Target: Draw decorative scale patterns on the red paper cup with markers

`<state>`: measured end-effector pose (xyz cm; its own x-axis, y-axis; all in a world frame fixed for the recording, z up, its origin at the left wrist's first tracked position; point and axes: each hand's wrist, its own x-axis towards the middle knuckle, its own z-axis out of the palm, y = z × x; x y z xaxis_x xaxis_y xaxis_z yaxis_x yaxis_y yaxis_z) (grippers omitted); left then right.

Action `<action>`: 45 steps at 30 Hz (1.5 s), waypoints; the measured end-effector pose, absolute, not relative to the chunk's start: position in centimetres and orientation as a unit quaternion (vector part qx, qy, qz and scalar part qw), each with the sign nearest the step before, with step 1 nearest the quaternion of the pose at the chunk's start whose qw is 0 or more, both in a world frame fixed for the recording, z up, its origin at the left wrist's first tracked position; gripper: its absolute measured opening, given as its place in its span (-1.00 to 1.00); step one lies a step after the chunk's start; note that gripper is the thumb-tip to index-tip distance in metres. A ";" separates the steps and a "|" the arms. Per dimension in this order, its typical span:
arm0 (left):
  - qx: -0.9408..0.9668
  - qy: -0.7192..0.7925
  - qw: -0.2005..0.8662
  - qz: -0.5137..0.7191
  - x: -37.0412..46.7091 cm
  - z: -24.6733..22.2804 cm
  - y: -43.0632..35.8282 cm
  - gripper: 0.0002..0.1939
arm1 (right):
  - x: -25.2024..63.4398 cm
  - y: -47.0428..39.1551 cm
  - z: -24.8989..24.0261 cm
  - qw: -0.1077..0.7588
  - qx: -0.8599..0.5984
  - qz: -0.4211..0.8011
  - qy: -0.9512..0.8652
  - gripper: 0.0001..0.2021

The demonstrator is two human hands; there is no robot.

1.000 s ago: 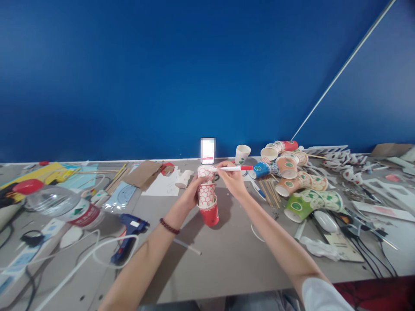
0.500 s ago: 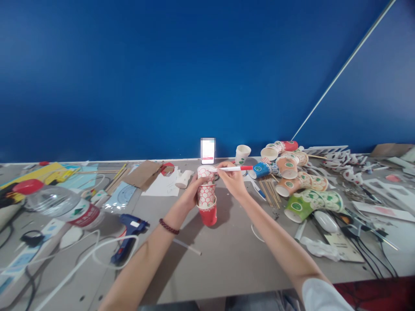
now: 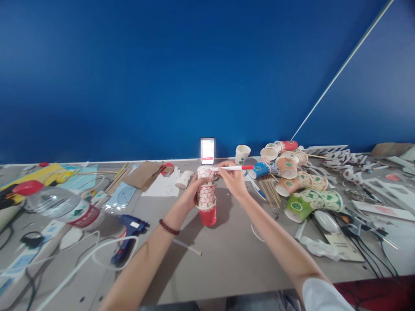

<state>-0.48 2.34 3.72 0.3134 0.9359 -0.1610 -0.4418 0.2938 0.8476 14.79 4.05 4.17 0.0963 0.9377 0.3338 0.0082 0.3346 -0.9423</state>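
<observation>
Three stacked cups (image 3: 206, 197) sat clamped in the left hand (image 3: 192, 191); at their two o'clock, the right hand (image 3: 232, 178) pinched a marker (image 3: 239, 168).

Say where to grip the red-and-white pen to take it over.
Probably the red end of the pen, pinched from above or from the person's right: the pen lies near level, and that end sticks out beyond the right hand, while the cup stack crowds the other end.

One phone (image 3: 208, 151) is seen; to its left, one bottle (image 3: 55, 201) and one glue gun (image 3: 132, 225) are counted; to its right, one upright white cup (image 3: 242, 155); to its lower right, one red-and-white marker (image 3: 236, 168).
</observation>
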 end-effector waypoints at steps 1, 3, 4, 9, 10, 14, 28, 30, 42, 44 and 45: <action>0.358 0.344 0.730 0.470 -0.5 3.7 2.4 -0.60 | 14.8 4.1 4.2 0.604 -0.431 0.388 -0.547 -0.84; 0.358 0.343 0.735 0.463 -0.5 3.6 2.4 -0.59 | 14.8 4.1 4.2 0.608 -0.431 0.393 -0.538 -0.83; 0.357 0.344 0.736 0.461 -0.6 3.6 2.4 -0.58 | 14.8 4.1 4.3 0.612 -0.428 0.397 -0.534 -0.83; 0.352 0.340 0.737 0.466 -0.7 3.7 2.4 -0.57 | 14.8 4.1 4.5 0.621 -0.420 0.420 -0.512 -0.83; 0.352 0.342 0.737 0.466 -0.7 3.7 2.5 -0.57 | 14.8 4.1 4.5 0.622 -0.420 0.422 -0.508 -0.83; 0.348 0.350 0.739 0.460 -0.8 3.8 2.5 -0.57 | 14.8 4.1 4.5 0.624 -0.423 0.425 -0.501 -0.83; 0.338 0.358 0.738 0.462 -0.8 3.9 2.5 -0.58 | 14.8 3.9 4.7 0.629 -0.420 0.430 -0.493 -0.91; 0.340 0.354 0.739 0.461 -0.8 4.0 2.4 -0.58 | 14.7 3.8 4.7 0.631 -0.422 0.430 -0.489 -0.90; 0.334 0.351 0.747 0.455 -0.8 3.7 2.6 -0.59 | 14.8 3.9 4.9 0.640 -0.419 0.431 -0.478 -0.83; 0.333 0.348 0.750 0.454 -0.7 3.6 2.6 -0.60 | 14.8 4.1 4.6 0.639 -0.416 0.425 -0.488 -0.82; 0.333 0.348 0.750 0.454 -0.7 3.6 2.6 -0.60 | 14.8 4.2 4.4 0.639 -0.417 0.418 -0.493 -0.82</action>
<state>-0.73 2.62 3.59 0.3463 0.9120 -0.2196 -0.4493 0.3668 0.8146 14.83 4.17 4.43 0.1637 0.9456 0.2813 -0.1227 0.3024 -0.9452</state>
